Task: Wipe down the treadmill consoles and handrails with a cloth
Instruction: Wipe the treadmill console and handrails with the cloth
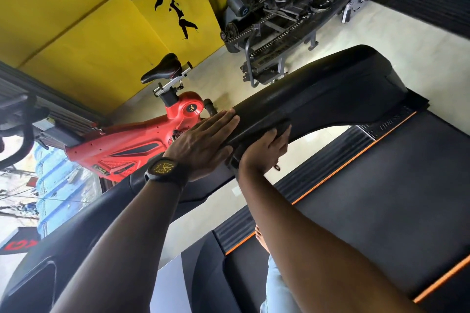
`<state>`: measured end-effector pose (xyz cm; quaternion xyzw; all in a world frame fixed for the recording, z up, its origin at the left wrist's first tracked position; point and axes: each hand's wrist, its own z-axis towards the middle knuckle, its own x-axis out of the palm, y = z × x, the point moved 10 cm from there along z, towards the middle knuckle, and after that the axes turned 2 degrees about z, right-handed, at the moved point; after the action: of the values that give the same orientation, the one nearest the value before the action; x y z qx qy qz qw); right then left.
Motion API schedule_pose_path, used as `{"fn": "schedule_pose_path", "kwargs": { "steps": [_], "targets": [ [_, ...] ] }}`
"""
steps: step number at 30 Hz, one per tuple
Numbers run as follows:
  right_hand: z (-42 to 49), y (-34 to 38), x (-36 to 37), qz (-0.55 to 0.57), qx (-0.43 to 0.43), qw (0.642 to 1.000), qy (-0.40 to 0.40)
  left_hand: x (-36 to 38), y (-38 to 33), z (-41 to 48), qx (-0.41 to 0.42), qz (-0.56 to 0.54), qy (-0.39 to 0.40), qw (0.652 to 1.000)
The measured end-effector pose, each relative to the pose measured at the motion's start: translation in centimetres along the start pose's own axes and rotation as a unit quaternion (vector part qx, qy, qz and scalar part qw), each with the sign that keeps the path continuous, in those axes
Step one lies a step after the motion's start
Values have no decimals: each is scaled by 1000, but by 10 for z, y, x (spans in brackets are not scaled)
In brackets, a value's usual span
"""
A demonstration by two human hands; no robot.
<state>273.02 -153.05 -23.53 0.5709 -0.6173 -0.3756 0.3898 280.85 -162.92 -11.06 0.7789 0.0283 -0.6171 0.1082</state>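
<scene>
Head view, frame tilted. Left hand [203, 142] lies flat on the near end of the black handrail [318, 99], fingers straight and together, holding nothing; watch [165, 170] on that wrist. Right hand [265, 152] sits just beside it, fingers curled round a dark cloth [282, 127] and pressing it to the rail's lower edge. The cloth is nearly the rail's colour, so its outline is hard to make out. Treadmill belt [381, 185] lies below; a red exercise bike [142, 145] stands behind the rail.

Step in hand, as I read it: wiping this rail.

Method notes:
- The left palm steadies the rail, so the right can bear down firmly.
- Run the cloth the full length toward the far rounded end, wrapping over top and underside, passes overlapping.
- Shift the left hand aside so the patch beneath it gets wiped too.
- Refold to a clean face if the cloth drags.
</scene>
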Motion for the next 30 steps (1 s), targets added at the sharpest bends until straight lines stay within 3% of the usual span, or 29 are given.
{"fn": "schedule_pose_path", "kwargs": {
  "steps": [5, 8, 12, 13, 16, 18, 19, 21, 23, 24, 28, 30],
  "targets": [
    [-34, 45, 3, -54, -238, 970, 18, 0, 1, 0, 1, -10, -4, 1000],
    [-12, 39, -1, -30, -188, 981, -25, 2, 1, 0, 2, -9, -6, 1000],
    [-8, -22, -1, 32, 57, 998, -9, 4, 4, 1, -1, -21, -4, 1000],
    [-17, -22, -1, 31, 58, 998, 17, 5, 4, 0, -2, -21, -3, 1000],
    [-31, 16, 4, 26, -74, 993, 91, 4, 4, 1, -1, -21, -2, 1000],
    [-20, 37, 1, 11, -149, 986, 71, 3, 3, 1, 1, -18, -1, 1000],
    [-11, 36, -1, 2, -153, 987, 38, 3, 3, 1, 0, -16, -1, 1000],
    [6, 11, -4, 7, -66, 998, -14, 4, 3, 1, -4, -16, 1, 1000],
    [-2, -15, -1, 24, 40, 999, -4, 4, 4, 1, -4, -18, 4, 1000],
    [-9, -15, 0, 23, 44, 999, 13, 4, 3, 1, -3, -19, 6, 1000],
    [-16, 30, -4, 26, -127, 991, 25, 2, 2, 1, -4, -9, 4, 1000],
    [1, 28, -4, 16, -135, 991, 5, 2, 2, 1, -5, -7, 5, 1000]
  ]
}}
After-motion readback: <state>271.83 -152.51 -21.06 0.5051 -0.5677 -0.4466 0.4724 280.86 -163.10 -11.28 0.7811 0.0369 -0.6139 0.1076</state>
